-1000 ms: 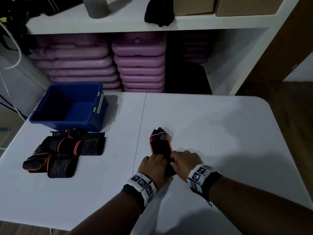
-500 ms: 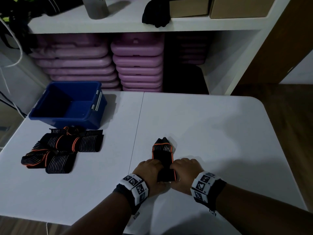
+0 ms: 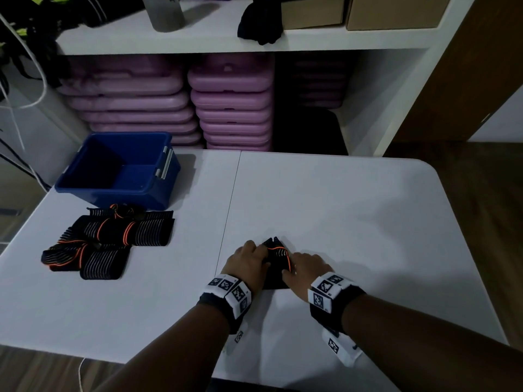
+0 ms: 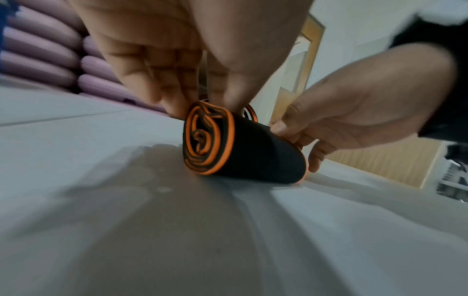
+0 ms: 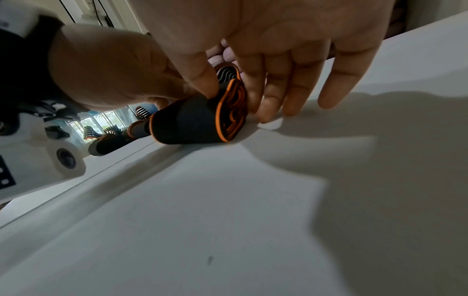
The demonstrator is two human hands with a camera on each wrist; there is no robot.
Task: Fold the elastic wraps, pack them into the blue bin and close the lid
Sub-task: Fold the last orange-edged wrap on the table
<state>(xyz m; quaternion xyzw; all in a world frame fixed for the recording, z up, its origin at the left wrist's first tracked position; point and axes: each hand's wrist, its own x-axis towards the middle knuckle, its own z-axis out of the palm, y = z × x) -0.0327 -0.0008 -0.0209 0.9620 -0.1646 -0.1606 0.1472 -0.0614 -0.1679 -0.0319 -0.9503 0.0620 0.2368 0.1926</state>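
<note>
A black elastic wrap (image 3: 278, 251) with orange edging lies near the front middle of the white table (image 3: 353, 222), mostly rolled into a tight coil (image 4: 243, 152). My left hand (image 3: 250, 260) pinches the coil's left end between thumb and fingers. My right hand (image 3: 304, 265) pinches its right end (image 5: 192, 124), thumb on top. Only a short striped tail sticks out beyond the hands. The blue bin (image 3: 119, 190) stands open at the table's back left, with nothing visible inside. A pile of unrolled wraps (image 3: 113, 239) lies just in front of it.
White shelving behind the table holds stacked purple cases (image 3: 232, 103), cardboard boxes (image 3: 311, 9), a grey cylinder (image 3: 165, 12) and a dark cloth (image 3: 260, 24). White cables (image 3: 31, 80) hang at the left. A seam (image 3: 230, 199) runs across the tabletop.
Both hands have rolled the wrap forward, away from me. The flat tail ahead of the hands has shrunk to a short stub and the coil is thicker.
</note>
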